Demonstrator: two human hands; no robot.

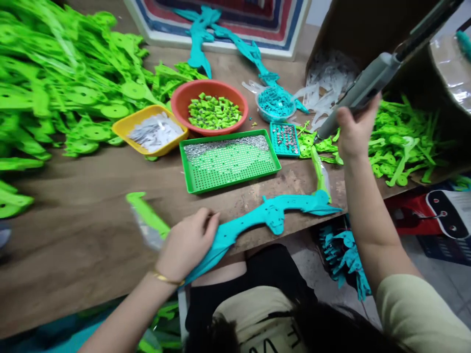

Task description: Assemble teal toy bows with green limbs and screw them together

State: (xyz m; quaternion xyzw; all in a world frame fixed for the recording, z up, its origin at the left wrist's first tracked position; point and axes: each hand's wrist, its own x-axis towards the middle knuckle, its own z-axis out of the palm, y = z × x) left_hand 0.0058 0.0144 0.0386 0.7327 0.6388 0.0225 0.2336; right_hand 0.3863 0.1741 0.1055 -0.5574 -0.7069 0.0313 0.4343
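A teal bow-shaped plastic part [250, 218] lies along the table's front edge. My left hand [189, 242] is closed over its left end, fingertips curled out of sight. A green arm with a clear blade-like piece [149, 215] sticks out beyond that hand. At the part's right end, another green arm [319, 169] points away from me. My right hand [355, 130] grips a grey electric screwdriver [368, 81], raised and tilted. Its tip points down left, near the green pieces beside a small teal screw tray [284, 139]; whether it touches anything cannot be made out.
Behind the part sits a green perforated tray [189, 179] of metal screws. Past it are a red bowl [178, 110] of green pieces, a yellow dish [127, 132] and a clear tub [274, 115]. Green parts [73, 83] pile up left; more [401, 142] lie right by a cardboard box [327, 37].
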